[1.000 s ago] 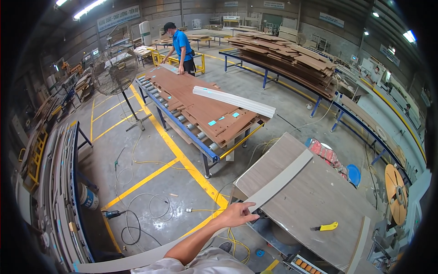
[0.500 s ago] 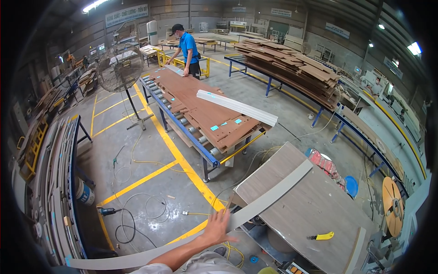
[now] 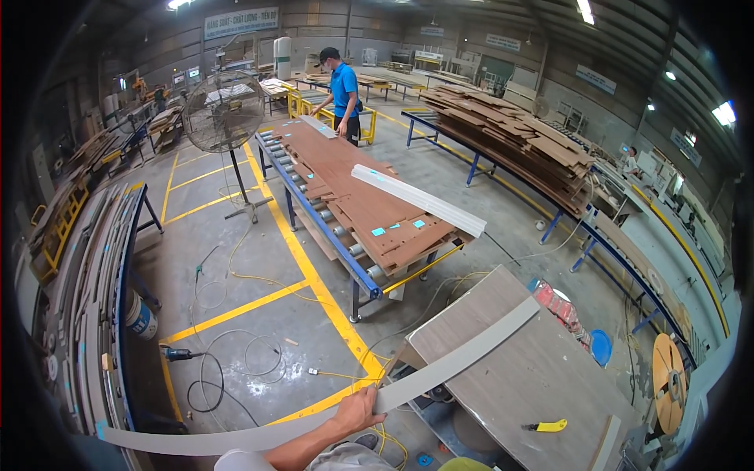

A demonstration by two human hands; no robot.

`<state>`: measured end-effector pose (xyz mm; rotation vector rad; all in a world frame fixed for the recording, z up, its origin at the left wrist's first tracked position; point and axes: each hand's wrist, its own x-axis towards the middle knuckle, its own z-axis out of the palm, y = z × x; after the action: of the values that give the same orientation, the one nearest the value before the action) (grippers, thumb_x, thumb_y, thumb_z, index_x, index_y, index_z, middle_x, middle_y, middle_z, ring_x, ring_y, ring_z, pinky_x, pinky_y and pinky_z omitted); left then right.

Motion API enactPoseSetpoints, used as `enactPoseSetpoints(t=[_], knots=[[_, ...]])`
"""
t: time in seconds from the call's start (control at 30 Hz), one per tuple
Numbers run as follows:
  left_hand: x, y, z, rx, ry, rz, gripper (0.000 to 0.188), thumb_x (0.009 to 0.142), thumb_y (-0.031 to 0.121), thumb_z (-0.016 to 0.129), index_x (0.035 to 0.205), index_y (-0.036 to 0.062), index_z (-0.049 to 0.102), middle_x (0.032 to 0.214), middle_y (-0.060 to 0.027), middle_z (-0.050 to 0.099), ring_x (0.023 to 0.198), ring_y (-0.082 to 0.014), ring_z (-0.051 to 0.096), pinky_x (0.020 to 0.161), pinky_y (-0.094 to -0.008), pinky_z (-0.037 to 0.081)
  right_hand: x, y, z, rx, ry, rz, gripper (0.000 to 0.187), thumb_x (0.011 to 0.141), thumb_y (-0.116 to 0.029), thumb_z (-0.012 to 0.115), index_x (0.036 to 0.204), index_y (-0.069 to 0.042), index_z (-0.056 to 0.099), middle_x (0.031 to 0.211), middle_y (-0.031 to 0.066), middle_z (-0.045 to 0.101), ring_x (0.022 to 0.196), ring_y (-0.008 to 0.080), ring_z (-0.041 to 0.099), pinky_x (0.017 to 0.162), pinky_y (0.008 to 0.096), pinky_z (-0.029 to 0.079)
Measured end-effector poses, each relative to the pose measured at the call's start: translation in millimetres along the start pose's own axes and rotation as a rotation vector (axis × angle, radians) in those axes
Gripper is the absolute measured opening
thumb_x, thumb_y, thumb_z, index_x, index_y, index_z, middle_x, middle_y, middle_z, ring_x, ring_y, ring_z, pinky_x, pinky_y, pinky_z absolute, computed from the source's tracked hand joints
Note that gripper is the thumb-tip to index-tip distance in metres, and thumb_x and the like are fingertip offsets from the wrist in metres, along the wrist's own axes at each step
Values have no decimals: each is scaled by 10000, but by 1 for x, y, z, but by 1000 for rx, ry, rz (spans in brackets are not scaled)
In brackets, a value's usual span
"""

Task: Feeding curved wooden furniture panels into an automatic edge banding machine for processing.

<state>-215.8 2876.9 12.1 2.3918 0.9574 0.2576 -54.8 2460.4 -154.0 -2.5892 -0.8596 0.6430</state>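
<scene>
Head view: the grip of the person's left hand (image 3: 359, 410) is closed on a long grey strip (image 3: 459, 359), just short of the brown-grey table (image 3: 503, 396). One end of the strip extends over that table; the other reaches to the lower left, near a blue-framed rack (image 3: 129, 255) of strips. A yellow-handled knife (image 3: 552, 426) and a shorter strip (image 3: 606, 443) lie on the table. Farther off, a co-worker (image 3: 344, 88) in blue stands beside a roller table (image 3: 369, 284) bearing brown panels (image 3: 322, 157).

Standing fan (image 3: 223, 118), stacked boards (image 3: 514, 137) — brown, bucket (image 3: 142, 318)
</scene>
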Motion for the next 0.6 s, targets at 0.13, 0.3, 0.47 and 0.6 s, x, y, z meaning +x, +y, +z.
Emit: enactPoseSetpoints(t=[0.13,0.3,0.47,0.6], knots=[[1,-1,1,-10,0,30,638,713,421,775,1088,-14,499,992,-232,609,852,-402,640,721,-472,540,-7,5,16,-10,57,38,355,894,-472,598,985,-147,709,990,127,692,901,380,657,789,452,520],[0,1,-3,17,-51,-13,656,718,451,771,1086,-18,496,998,-233,607,858,-406,640,732,-469,539,-16,-15,5,31,-57,69,377,905,-514,558,986,-179,709,1011,113,688,912,364,658,793,450,521],[9,-7,-18,-26,-11,20,1005,684,581,778,1346,-55,371,1152,-282,591,978,-442,627,843,-465,518,-9,-7,23,-43,-71,14,394,928,-523,502,989,-194,710,1021,109,685,917,361,657,794,452,521],[111,-53,-86,-114,270,16,1212,676,619,786,1506,-7,162,1153,-319,602,1027,-453,620,881,-469,503,-6,16,32,-115,-32,-21,379,940,-473,504,982,-156,706,1012,128,685,900,376,654,778,464,521]])
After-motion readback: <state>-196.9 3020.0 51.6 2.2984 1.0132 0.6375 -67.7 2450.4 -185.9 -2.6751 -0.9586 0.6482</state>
